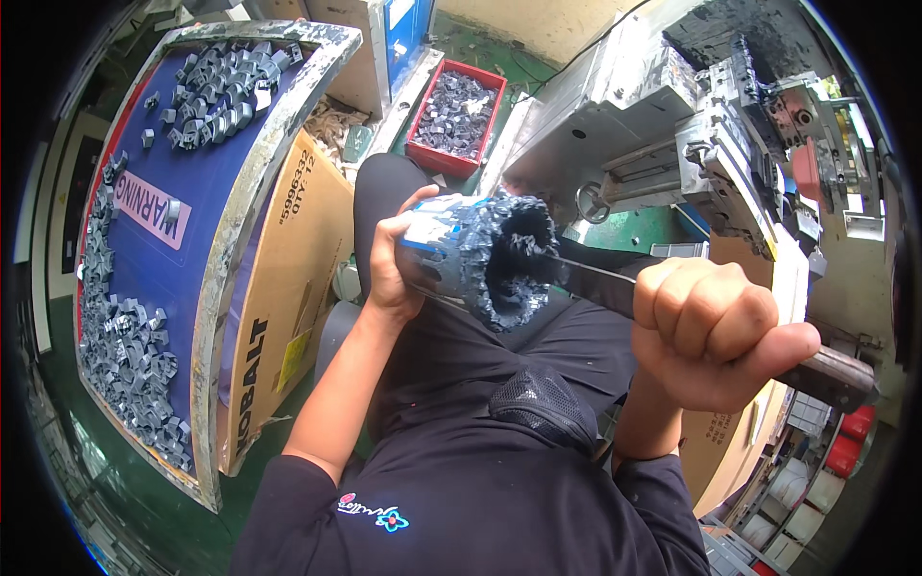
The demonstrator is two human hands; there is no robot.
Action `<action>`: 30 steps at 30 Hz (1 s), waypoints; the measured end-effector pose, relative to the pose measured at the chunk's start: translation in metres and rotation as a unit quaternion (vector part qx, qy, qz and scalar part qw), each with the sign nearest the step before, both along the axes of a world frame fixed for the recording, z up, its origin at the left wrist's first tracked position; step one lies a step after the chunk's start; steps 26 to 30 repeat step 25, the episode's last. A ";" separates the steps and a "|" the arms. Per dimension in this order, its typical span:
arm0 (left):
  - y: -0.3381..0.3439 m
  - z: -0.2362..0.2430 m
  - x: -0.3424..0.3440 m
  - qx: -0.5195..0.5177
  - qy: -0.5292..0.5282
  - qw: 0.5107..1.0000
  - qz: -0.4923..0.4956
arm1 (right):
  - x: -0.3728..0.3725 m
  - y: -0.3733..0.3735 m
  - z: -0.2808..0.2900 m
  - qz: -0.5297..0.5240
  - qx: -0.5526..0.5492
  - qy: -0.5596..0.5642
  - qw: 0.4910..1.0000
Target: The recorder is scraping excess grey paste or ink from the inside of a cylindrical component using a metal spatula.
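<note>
Tilted on its side above my lap is a can (437,254), its open mouth turned to the right. A ragged blue-grey crust (477,252) coats its rim, and clumps of the same stuff show inside. My left hand (392,264) is wrapped round the can's far-left side. In a closed fist, my right hand (715,326) grips a long thin-bladed tool (831,374) by its dark wooden handle. Its narrow metal blade reaches leftward into the can's mouth. The tip is hidden in the crust, so I cannot tell the exact kind of tool.
At left, a blue-topped table (144,259) with a worn frame carries many small grey parts. A cardboard box (288,288) stands beside it. Beyond my knees sits a red crate (456,120) of similar parts. A stained metal machine (615,115) with a handwheel fills the far right.
</note>
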State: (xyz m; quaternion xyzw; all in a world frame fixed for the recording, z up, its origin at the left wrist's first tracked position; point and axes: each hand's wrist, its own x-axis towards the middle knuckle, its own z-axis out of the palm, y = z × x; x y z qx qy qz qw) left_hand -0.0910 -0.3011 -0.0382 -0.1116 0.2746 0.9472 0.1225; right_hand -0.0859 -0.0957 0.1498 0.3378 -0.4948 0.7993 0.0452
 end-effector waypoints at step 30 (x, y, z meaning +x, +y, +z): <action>0.252 0.069 0.020 0.394 -0.045 0.766 -0.506 | 0.163 0.220 0.163 -0.304 -0.046 0.056 0.950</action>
